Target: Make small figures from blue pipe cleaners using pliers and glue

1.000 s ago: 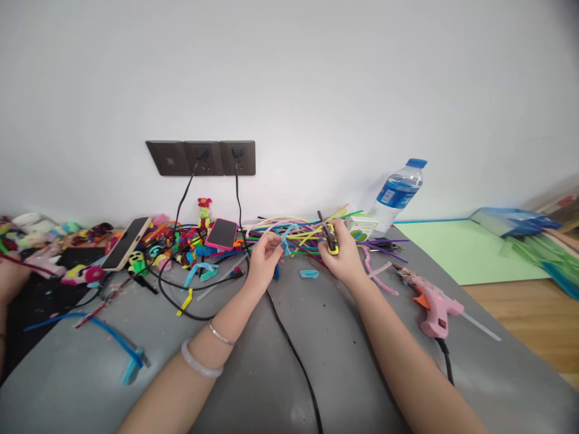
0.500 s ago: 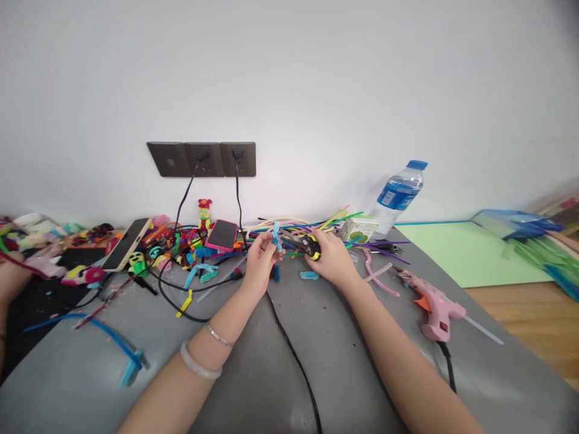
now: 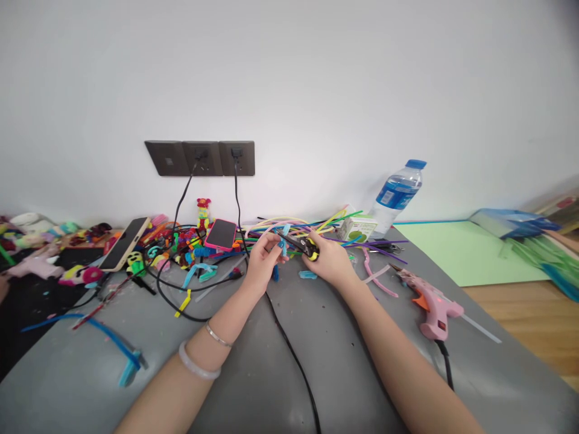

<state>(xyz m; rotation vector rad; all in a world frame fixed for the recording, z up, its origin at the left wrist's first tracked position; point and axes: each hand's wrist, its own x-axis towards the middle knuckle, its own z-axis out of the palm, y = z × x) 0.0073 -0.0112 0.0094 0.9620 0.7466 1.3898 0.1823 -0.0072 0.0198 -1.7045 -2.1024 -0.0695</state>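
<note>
Head cam: pinched blue pipe-cleaner piece [image 3: 283, 242] w/ left hand [image 3: 262, 263], fingers clamped on it, just above grey table [image 3: 253, 386] nr colourful stick pile [image 3: 337, 222]. Gripped yellow-black cutters [image 3: 304, 246] w/ right hand [image 3: 330, 263], closed round handles, tips at the piece. Noted pink glue gun [image 3: 430, 305] well apart, rt.

The desk [image 3: 280, 386] wears a matt grey covering, faintly speckled. The glue gun [image 3: 432, 307] is smooth pink plastic; the water bottle [image 3: 398, 196] is clear, glossy plastic.
</note>
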